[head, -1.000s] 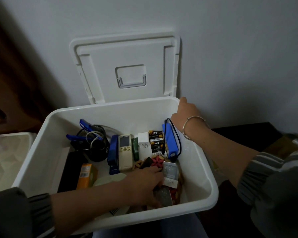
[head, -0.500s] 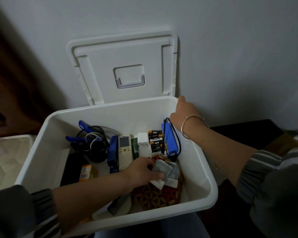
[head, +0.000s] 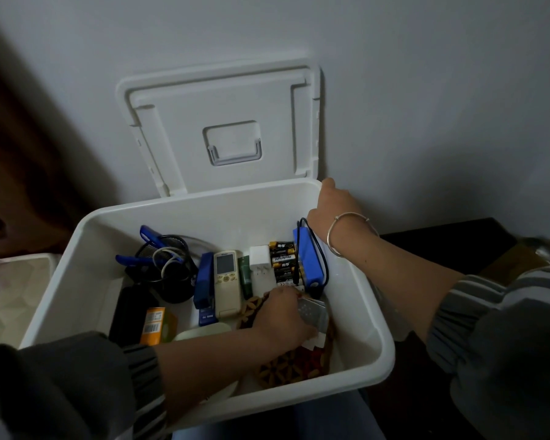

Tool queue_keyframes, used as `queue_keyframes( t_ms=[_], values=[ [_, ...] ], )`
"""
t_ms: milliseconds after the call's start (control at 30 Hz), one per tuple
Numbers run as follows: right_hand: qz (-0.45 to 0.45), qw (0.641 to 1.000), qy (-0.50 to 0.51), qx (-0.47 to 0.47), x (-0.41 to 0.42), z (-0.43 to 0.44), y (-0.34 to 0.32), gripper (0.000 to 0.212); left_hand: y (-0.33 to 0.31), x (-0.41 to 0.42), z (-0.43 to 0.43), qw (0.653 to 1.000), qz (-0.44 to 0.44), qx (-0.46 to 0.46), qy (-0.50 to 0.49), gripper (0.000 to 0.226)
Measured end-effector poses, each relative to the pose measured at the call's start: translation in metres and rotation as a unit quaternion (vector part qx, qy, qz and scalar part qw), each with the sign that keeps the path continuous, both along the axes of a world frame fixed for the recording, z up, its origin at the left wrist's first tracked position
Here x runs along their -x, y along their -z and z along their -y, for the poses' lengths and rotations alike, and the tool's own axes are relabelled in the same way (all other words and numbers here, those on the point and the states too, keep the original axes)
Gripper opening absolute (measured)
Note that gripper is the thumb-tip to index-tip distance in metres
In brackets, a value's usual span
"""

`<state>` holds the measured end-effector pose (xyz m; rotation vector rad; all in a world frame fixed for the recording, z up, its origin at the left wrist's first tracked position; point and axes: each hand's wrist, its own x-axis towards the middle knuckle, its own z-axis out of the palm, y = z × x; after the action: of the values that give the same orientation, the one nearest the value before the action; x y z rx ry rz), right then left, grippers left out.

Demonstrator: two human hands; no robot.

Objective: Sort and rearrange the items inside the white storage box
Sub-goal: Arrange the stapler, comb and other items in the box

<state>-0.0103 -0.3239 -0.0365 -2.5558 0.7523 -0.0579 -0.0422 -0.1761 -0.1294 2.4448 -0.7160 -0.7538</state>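
The white storage box [head: 86,249] stands open in front of me. My left hand [head: 283,315] reaches inside it at the right and grips silver blister packs [head: 313,311] over a patterned wooden trivet [head: 292,365]. My right hand [head: 332,204] holds the box's far right corner rim. In a row along the back lie a blue stapler [head: 205,282], a cream remote [head: 226,282], a white charger [head: 260,269], battery packs [head: 282,260] and a blue device [head: 308,265] with a black cord.
The box's lid [head: 226,128] leans on the wall behind. In the box's left part sit a black mesh cup [head: 169,274] with blue clips and cables, a black case [head: 131,315], an orange box [head: 156,323] and a pale round thing [head: 204,331]. A dark surface [head: 442,242] lies right.
My left hand picked the blister packs up from the trivet's near side and carried them toward the back right, close to the batteries. My right hand stayed on the rim.
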Motion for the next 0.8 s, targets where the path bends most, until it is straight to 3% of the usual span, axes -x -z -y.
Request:
queue_keyframes(
  t_ms=[100, 300, 433, 533, 600, 800],
  values=[
    [0.0, 1.0, 0.001, 0.0, 0.0, -0.001, 0.0, 0.045, -0.002, -0.002, 0.002, 1.0, -0.007, 0.007, 0.011, 0.04],
    [-0.001, 1.0, 0.001, -0.003, 0.0, 0.0, 0.0, 0.046, -0.021, -0.009, -0.003, 0.991, -0.119, 0.041, 0.034, 0.016],
    [0.003, 1.0, 0.004, -0.004, 0.0, 0.0, 0.0, 0.044, -0.039, -0.025, -0.021, 0.941, -0.312, 0.116, -0.057, 0.032],
    [0.004, 1.0, 0.005, -0.007, 0.001, 0.001, 0.0, 0.044, -0.047, -0.036, -0.037, 0.885, -0.389, 0.212, -0.14, 0.04],
    [0.006, 1.0, 0.003, -0.006, 0.0, 0.001, 0.002, 0.045, -0.052, -0.042, -0.045, 0.868, -0.409, 0.238, -0.154, 0.035],
    [0.013, 1.0, 0.002, -0.006, -0.001, 0.002, 0.004, 0.046, -0.063, -0.05, -0.065, 0.888, -0.393, 0.205, -0.127, 0.018]
  ],
)
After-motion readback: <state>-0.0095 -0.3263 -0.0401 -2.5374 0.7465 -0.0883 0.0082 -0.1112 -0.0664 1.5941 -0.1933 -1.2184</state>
